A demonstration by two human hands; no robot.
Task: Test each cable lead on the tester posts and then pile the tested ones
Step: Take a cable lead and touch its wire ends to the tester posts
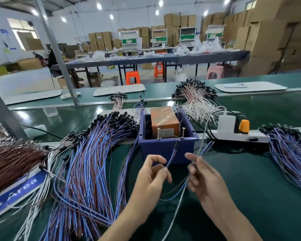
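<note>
Right now the left hand (153, 173) pinches a blue-and-brown cable lead (171, 158) between thumb and fingertip. The lead rises toward twelve o'clock, and its dark end hangs just short of the two tester posts (183, 133). These stand up from the orange tester (163, 119) inside the blue bin (169, 148).

The right hand (203, 174) sits at three o'clock of the left with its fingers loosely curled. The lead's slack loops beneath it, but I cannot tell whether it truly grips the wire.

Several things could go wrong from here. The lead's end is thin and springy, so it may slide off a post or brush past both, giving a false reading. A pale grey cable (175, 210) runs up between the hands, and the hanging loop could catch on it when the lead is carried away.

A big heap of leads (94, 162) lies at nine o'clock of the bin and a smaller heap (288, 153) at three o'clock. Dropping this lead carelessly could mix tested with untested.
</note>
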